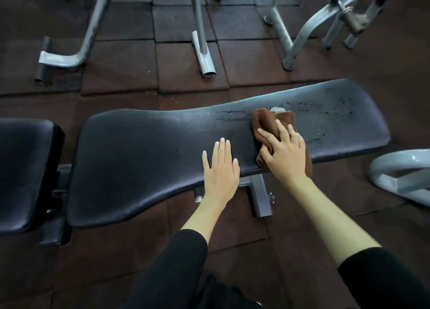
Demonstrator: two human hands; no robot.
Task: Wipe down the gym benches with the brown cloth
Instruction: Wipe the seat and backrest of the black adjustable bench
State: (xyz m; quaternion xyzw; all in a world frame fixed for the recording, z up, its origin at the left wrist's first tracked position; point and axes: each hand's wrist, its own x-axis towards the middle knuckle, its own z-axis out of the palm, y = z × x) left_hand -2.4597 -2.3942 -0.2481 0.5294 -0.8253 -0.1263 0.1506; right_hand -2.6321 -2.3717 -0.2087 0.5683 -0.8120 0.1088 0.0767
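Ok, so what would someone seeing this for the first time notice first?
Most likely the brown cloth, bunched under the right hand, which presses it onto the long black bench pad a little right of the middle. Just left of it the left hand lies flat on the pad, and wet streaks glisten towards the pad's right end.

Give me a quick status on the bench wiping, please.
Right hand presses brown cloth on bench pad. Left hand flat on pad. Wet streaks beyond cloth.
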